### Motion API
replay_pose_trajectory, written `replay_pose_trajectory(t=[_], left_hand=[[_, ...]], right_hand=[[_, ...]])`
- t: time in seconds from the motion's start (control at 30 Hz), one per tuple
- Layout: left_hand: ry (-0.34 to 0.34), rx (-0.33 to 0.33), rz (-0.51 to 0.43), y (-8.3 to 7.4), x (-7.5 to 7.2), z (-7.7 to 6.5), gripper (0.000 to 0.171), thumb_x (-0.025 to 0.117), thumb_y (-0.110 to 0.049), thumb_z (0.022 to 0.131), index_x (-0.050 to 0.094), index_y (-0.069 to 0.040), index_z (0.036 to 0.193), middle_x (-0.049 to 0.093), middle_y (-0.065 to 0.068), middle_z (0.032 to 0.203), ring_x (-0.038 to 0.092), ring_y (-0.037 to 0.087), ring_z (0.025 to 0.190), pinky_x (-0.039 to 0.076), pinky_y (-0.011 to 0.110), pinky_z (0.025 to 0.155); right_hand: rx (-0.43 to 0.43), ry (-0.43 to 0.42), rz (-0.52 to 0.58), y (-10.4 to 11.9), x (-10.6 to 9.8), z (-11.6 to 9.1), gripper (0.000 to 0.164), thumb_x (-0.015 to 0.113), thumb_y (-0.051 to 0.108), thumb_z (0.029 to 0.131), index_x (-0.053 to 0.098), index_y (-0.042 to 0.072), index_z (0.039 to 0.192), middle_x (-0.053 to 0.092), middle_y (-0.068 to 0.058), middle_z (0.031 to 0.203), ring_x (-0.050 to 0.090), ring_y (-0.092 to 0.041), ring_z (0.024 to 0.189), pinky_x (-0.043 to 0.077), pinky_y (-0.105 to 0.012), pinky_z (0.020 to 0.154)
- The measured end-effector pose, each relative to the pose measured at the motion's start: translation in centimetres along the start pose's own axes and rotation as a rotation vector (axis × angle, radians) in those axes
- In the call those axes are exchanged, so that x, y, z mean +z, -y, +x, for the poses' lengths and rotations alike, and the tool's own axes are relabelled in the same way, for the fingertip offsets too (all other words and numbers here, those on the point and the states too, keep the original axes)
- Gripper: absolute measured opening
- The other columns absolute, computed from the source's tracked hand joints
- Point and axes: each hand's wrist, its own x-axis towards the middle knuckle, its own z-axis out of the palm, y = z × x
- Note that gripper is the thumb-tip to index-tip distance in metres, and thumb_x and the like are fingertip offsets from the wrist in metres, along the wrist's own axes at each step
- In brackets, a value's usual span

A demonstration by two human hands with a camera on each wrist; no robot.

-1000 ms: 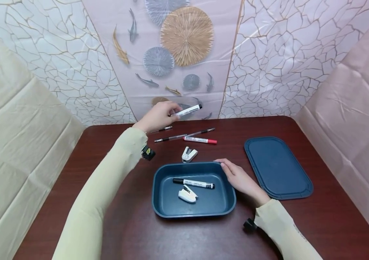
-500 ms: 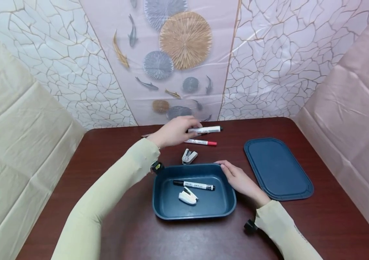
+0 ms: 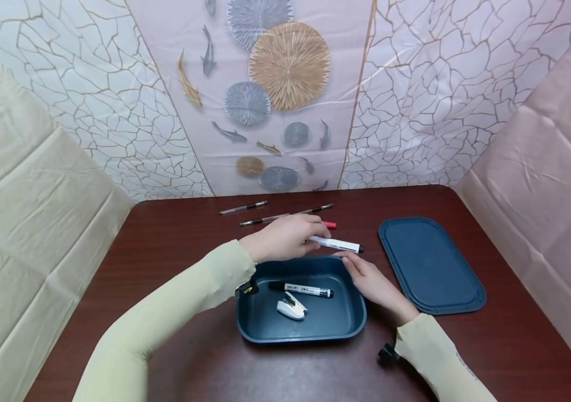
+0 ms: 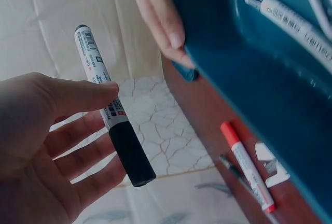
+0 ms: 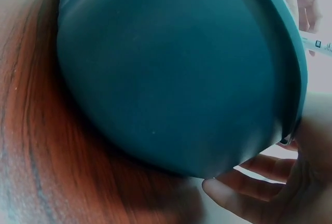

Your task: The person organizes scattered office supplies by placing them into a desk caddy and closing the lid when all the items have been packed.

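My left hand pinches a white marker with a black cap between thumb and fingers, over the far rim of a blue box. In the left wrist view the marker slants, its black cap lowest, and the fingers behind it are spread. My right hand grips the box's far right corner; in the right wrist view its fingertips meet the box wall. Inside the box lie another black-capped marker and a small white stapler.
Behind the box lie a red-capped marker, partly covered by my left hand in the head view, a white stapler and several thin pens. A flat blue lid rests at the right. Patterned cloth walls surround the table.
My left hand has come down and to the right with the marker, from above the pens at the back to the box's far rim. My right hand stays at the box corner.
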Motion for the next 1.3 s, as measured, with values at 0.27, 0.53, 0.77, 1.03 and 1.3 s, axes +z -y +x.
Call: replay_pose_trajectory(t=[0.27,0.53,0.77,1.03,1.3], left_hand=[[0.021,-0.037,-0.013,-0.4,0.9,-1.3,0.027,0.069,-0.019,0.098,0.07,-0.015,0.124,0.067,0.001,0.119,0.062,0.01,0.098,0.053,0.028,0.09],[0.007,-0.133,-0.049,0.9,1.5,-2.5,0.026,0.07,-0.02,0.097,0.07,-0.012,0.122,0.067,0.006,0.118,0.063,0.01,0.087,0.054,0.029,0.082],[0.105,-0.198,-0.096,1.3,2.3,-3.2,0.027,0.073,-0.02,0.095,0.07,-0.011,0.12,0.068,0.003,0.108,0.06,0.011,0.081,0.053,0.029,0.075],[0.222,-0.231,-0.148,1.1,3.7,-3.3,0.021,0.075,-0.02,0.093,0.072,-0.011,0.113,0.061,-0.005,0.075,0.055,0.008,0.064,0.047,0.025,0.062],[0.29,-0.196,-0.183,0.4,5.4,-2.0,0.015,0.072,-0.019,0.095,0.073,-0.01,0.107,0.06,-0.007,0.069,0.055,0.007,0.059,0.047,0.021,0.06]], right_hand=[[0.024,-0.109,-0.04,0.7,0.7,0.2,0.04,0.037,0.023,0.111,0.06,-0.005,0.129,0.062,-0.024,0.123,0.058,-0.035,0.112,0.046,-0.052,0.096],[-0.025,-0.137,-0.041,1.1,1.5,1.3,0.031,0.037,0.017,0.111,0.055,0.004,0.133,0.06,-0.021,0.131,0.058,-0.033,0.114,0.046,-0.053,0.096],[-0.039,-0.101,-0.02,1.2,1.4,1.8,0.034,0.036,0.019,0.111,0.055,0.007,0.136,0.06,-0.019,0.134,0.057,-0.033,0.12,0.045,-0.054,0.101],[-0.051,-0.075,0.025,1.2,1.5,2.7,0.034,0.038,0.025,0.111,0.057,0.017,0.138,0.06,-0.013,0.136,0.058,-0.029,0.118,0.045,-0.051,0.099],[-0.048,-0.064,0.015,0.8,1.3,2.6,0.034,0.037,0.025,0.111,0.057,0.019,0.138,0.061,-0.013,0.136,0.059,-0.029,0.12,0.045,-0.053,0.1]])
